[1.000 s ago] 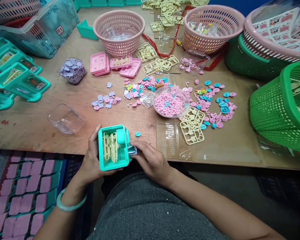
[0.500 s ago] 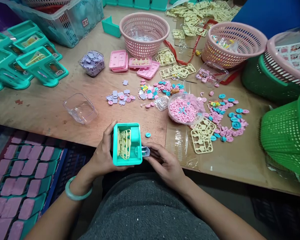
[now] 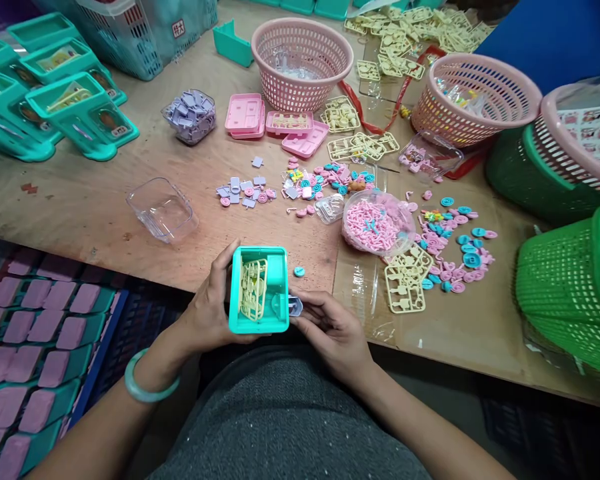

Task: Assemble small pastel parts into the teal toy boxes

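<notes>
My left hand (image 3: 213, 310) is wrapped round the left side of a teal plastic box (image 3: 279, 263), held over the table's front edge with its open top towards me. Inside the box lean cream plastic part frames (image 3: 253, 290). At the box's right side, my right hand (image 3: 333, 327) pinches a small translucent greyish-blue plastic piece (image 3: 295, 306) that sits against the wall. Just beyond the box lies a blue round piece (image 3: 299, 271). A clear plastic container (image 3: 163, 212) stands to the left, away from both hands.
A clear bowl of pink pieces (image 3: 375, 223) stands right of centre, with loose pink and blue parts around it. Pink baskets (image 3: 300, 63) are behind. A green basket (image 3: 565, 293) stands right, teal toy housings (image 3: 80, 117) left. Below the table's left edge are pink blocks (image 3: 35, 360).
The view has shifted slightly, so the table's things sit a little differently in frame. Both hands keep their hold on the teal box and the small piece.
</notes>
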A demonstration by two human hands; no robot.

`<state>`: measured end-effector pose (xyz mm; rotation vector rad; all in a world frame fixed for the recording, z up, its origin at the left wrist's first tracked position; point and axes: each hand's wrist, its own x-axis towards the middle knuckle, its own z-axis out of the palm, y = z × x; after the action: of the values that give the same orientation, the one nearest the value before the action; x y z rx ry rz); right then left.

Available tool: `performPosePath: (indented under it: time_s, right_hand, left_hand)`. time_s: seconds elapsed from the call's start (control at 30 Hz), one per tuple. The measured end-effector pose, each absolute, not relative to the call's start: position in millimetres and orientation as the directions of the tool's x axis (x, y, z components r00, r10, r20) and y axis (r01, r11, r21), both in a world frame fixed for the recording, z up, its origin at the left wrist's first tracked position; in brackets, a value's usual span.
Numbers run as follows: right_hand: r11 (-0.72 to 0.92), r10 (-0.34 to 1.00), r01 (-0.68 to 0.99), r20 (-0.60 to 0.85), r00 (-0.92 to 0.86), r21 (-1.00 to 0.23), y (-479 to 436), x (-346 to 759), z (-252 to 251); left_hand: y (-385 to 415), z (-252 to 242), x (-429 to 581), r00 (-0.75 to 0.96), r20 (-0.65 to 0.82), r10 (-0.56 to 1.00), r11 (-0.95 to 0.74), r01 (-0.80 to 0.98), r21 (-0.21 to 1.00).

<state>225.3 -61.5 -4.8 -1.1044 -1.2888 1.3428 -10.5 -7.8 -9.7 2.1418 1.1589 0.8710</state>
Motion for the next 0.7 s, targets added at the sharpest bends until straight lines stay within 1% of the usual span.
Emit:
performPosePath:
  time_s: [0.13,0.23,0.37,0.43,0.5,0.57,0.7]
  right_hand:
    - [-0.096,0.986,-0.087,-0.082,-0.148,-0.992,-60.5,223.0,-4.7]
    - [-0.062,0.989,-0.08,-0.05,-0.14,-0.995,-61.7,222.6,-4.1]
    - [-0.006,0.985,-0.013,-0.004,-0.171,-1.0,-64.2,227.3,1.0]
    - [0.003,0.98,0.023,-0.001,-0.197,-1.0,-63.6,229.9,3.7]
    - [0.026,0.979,0.045,0.016,-0.202,-0.999,-61.4,229.3,4.7]
    - [0.064,0.981,0.063,0.051,-0.189,-0.996,-58.3,224.0,3.8]
    - [0.174,0.972,0.091,0.156,-0.175,-0.981,-51.3,209.8,-0.5]
  left_hand:
    - [-6.7,-9.1,-10.6,0.414,0.282,0.865,-0.475,0.498,0.725]
    - [-5.7,-8.2,-10.9,0.405,0.273,0.872,-0.459,0.487,0.743]
    - [-17.0,-5.3,-6.0,0.363,0.3,0.882,-0.456,0.496,0.739]
    - [-30.4,-5.2,1.3,0.285,0.323,0.902,-0.43,0.544,0.721]
    - [-45.0,-7.0,11.2,0.164,0.359,0.919,-0.383,0.593,0.708]
    - [-55.7,-9.7,20.8,0.063,0.391,0.918,-0.348,0.598,0.722]
    - [-58.8,-13.8,27.4,-0.015,0.376,0.927,-0.3,0.574,0.762]
